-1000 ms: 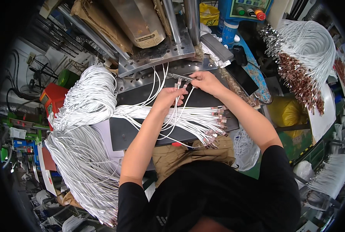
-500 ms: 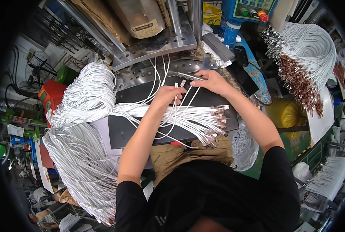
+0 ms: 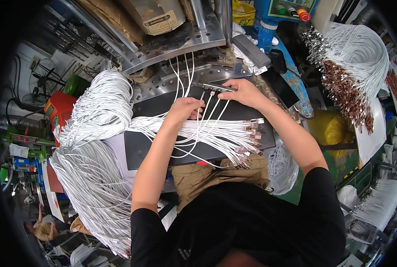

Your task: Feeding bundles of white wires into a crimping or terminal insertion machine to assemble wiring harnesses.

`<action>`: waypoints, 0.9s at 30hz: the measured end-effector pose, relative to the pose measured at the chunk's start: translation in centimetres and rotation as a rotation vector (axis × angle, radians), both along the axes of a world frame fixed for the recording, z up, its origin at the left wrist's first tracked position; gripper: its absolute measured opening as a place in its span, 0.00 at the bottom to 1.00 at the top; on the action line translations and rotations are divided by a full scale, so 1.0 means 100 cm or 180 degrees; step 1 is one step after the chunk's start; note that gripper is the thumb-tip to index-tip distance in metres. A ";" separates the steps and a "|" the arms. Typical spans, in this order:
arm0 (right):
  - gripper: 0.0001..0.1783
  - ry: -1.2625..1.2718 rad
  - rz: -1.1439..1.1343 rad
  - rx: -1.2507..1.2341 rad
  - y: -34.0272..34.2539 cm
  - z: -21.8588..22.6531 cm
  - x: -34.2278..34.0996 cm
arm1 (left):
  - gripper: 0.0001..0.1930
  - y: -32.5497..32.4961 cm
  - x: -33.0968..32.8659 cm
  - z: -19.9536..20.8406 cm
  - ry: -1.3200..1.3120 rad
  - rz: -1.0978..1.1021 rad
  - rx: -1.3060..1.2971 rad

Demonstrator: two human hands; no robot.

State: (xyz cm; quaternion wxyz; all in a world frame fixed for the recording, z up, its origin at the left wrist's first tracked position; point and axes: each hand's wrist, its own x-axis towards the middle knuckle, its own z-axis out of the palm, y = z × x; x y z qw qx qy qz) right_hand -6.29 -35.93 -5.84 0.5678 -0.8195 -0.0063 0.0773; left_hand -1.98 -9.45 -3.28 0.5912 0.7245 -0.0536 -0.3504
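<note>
My right hand (image 3: 242, 93) grips a narrow metal bar (image 3: 207, 86) with a row of slots, held over a black board (image 3: 140, 151). Two white cables run up to the bar, and one small connector (image 3: 212, 93) sits against its near edge. Left of that, my left hand (image 3: 186, 109) is pinched on a white cable, its slim end (image 3: 202, 95) sticking up past the fingertips, apart from the bar. Below both hands a spread bundle of white cables (image 3: 207, 135) lies on the board, its metal-tipped connectors (image 3: 252, 138) pointing right.
Beyond the board stands a press with a perforated steel plate (image 3: 180, 44), several cables leading under it. Large white cable coils (image 3: 102, 102) heap at the left. More cables with copper-coloured ends (image 3: 347, 89) hang at right. A dark phone (image 3: 278, 91) lies beside the bench.
My left hand has shifted left, away from the bar, and its cable end has turned edge-on. Another connector now sits closer to the bar. My right hand has barely moved.
</note>
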 end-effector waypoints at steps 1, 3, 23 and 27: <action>0.28 -0.0020 0.0074 -0.0039 -0.001 0.001 -0.001 | 0.11 0.000 0.001 0.001 -0.0047 -0.0078 0.0096; 0.28 -0.0075 0.0192 0.0003 -0.001 0.003 -0.002 | 0.11 -0.001 -0.001 0.001 -0.0104 -0.0071 0.0134; 0.19 -0.2774 -0.0886 -0.1775 0.037 0.026 0.105 | 0.25 0.010 0.079 -0.002 -0.1100 0.1267 -0.0305; 0.21 -0.2812 -0.0629 -0.2396 0.022 0.001 0.217 | 0.23 -0.012 0.068 0.028 0.0158 0.0365 -0.0273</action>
